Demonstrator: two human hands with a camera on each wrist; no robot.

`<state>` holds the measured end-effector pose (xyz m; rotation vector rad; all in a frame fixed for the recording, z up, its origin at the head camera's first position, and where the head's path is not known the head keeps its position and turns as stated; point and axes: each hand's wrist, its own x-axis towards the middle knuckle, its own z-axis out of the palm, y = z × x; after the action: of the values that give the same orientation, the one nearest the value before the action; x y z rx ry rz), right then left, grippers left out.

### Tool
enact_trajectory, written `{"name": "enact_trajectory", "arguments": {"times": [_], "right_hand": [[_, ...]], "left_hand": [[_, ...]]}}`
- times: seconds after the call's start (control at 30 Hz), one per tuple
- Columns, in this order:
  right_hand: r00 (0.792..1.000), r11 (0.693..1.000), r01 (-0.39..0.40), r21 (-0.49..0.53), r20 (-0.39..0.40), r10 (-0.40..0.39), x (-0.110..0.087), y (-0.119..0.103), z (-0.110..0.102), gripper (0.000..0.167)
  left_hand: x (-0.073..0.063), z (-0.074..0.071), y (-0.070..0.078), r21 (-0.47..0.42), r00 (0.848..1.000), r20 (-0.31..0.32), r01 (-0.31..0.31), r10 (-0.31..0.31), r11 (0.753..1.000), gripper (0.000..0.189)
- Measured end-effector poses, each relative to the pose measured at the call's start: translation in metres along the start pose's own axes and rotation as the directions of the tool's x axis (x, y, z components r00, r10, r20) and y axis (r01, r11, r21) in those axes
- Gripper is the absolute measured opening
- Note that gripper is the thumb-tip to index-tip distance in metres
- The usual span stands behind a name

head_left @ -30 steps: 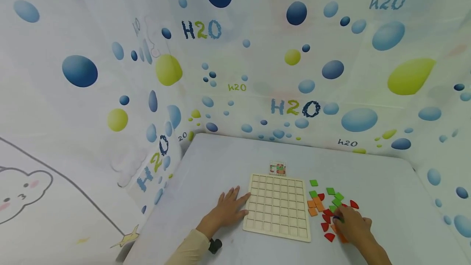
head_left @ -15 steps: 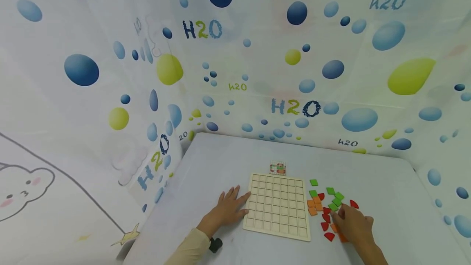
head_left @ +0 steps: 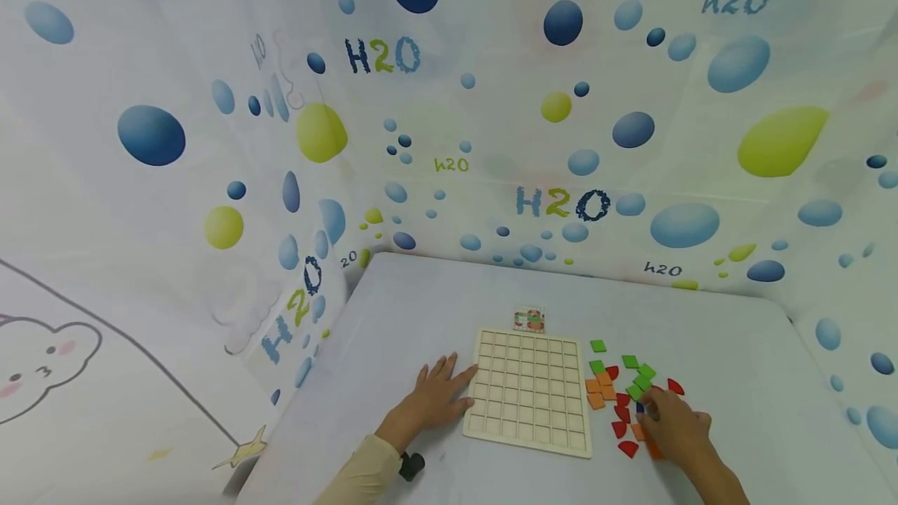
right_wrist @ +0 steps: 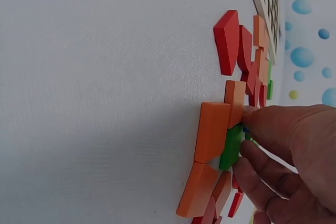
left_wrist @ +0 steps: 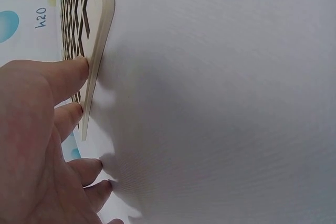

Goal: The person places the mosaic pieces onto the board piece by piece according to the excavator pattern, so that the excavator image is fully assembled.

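We see the left hand (head_left: 435, 400), fingers spread, touching the board (head_left: 529, 392), which lies between the hands. The right hand (head_left: 675, 425) bends its fingers by the pieces (right_wrist: 212, 132); we cannot tell if it pinches one. Packed close, they might slide if bumped.

Free passage over the grid board (head_left: 529, 393), loose tiles (head_left: 634, 392) along its right.

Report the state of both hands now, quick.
Left hand: open, thumb and forefinger touching the board.
Right hand: fingers curled at the coloured pieces; whether it pinches one cannot be told.
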<state>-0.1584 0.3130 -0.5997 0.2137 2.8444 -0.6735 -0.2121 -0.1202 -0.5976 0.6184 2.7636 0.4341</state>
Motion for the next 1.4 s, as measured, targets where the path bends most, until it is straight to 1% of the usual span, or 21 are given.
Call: {"name": "enact_trajectory", "arguments": {"times": [0.3,0.5,0.7,0.77,0.87,0.93,1.0,1.07,1.17,1.3,1.4], "right_hand": [[0.999,0.999,0.026,-0.023,-0.045,-0.027,0.003,-0.003,0.005,0.035],[0.999,0.998,0.026,-0.05,-0.032,-0.027,0.006,-0.004,0.008,0.035],[0.999,0.997,0.051,-0.058,-0.012,-0.052,0.004,-0.009,0.011,0.038],[0.999,0.998,0.043,-0.053,-0.011,-0.043,0.003,-0.012,0.01,0.04],[1.0,0.999,0.009,-0.049,-0.026,-0.011,0.001,-0.017,0.008,0.042],[0.999,0.999,-0.011,-0.034,-0.046,0.009,0.0,-0.022,0.006,0.043],[0.997,1.0,-0.01,-0.02,-0.073,0.009,0.001,-0.028,0.005,0.042],[0.995,1.0,0.015,0.003,-0.099,-0.015,0.003,-0.036,0.006,0.04],[0.986,0.996,0.094,0.006,-0.135,-0.092,0.008,-0.048,0.012,0.036],[0.959,0.975,0.218,-0.031,-0.177,-0.22,0.018,-0.063,0.022,0.032],[0.943,0.961,0.27,-0.063,-0.185,-0.277,0.025,-0.074,0.03,0.029]], "left_hand": [[0.001,0.0,0.001,-0.004,1.0,-0.013,-0.004,0.004,1.0,0.063],[0.002,0.001,0.001,-0.006,1.0,-0.018,-0.002,0.002,1.0,0.063],[0.002,0.002,0.0,-0.004,1.0,-0.019,0.0,0.0,1.0,0.063],[0.002,0.001,0.001,-0.01,1.0,-0.021,0.001,-0.001,1.0,0.062],[0.001,0.001,0.001,-0.023,1.0,-0.02,-0.001,0.0,1.0,0.062],[0.001,0.0,0.002,-0.028,1.0,-0.018,0.0,-0.001,1.0,0.062],[0.0,0.001,0.001,-0.025,1.0,-0.016,0.003,-0.004,1.0,0.062],[0.0,0.0,0.001,-0.022,1.0,-0.017,0.007,-0.007,1.0,0.062],[-0.001,0.0,0.001,-0.02,1.0,-0.018,0.01,-0.01,1.0,0.062],[-0.001,0.0,0.001,-0.032,1.0,-0.017,0.009,-0.009,0.999,0.062],[-0.001,0.0,0.001,-0.042,1.0,-0.012,0.007,-0.008,0.999,0.062]]}}
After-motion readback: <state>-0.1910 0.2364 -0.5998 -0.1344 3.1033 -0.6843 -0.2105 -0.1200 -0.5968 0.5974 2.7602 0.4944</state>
